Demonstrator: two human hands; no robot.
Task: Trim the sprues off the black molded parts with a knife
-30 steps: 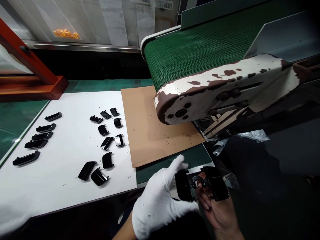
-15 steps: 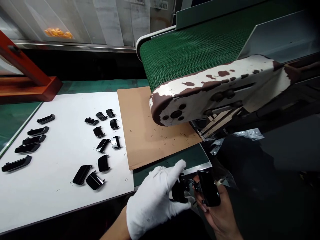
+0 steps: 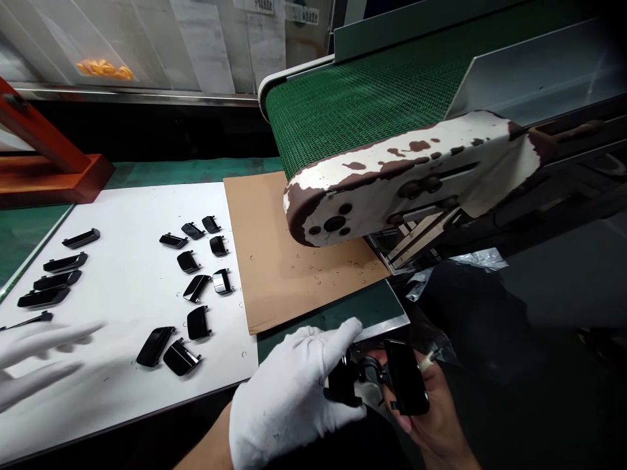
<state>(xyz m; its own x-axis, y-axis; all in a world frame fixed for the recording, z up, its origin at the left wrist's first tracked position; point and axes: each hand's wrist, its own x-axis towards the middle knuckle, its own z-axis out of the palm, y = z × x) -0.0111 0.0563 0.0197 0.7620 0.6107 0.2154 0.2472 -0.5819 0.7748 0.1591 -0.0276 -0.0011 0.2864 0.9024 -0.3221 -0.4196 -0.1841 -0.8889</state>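
My left hand, in a white glove, pinches the left black cap of a moulded plastic piece just past the table's front edge. My bare right hand closes round the right black cap of the same piece. A thin curved runner joins the two caps between my hands. My left forefinger points out over the piece.
A white board carries several short black caps and several long black handles. Another person's blurred white-gloved hand reaches over its left front. A cardboard sheet lies under a green conveyor belt with a worn white end plate.
My hands have drawn slightly down and left with the piece, the two caps closer together. Another person's gloved hand has come in over the white board at the left.
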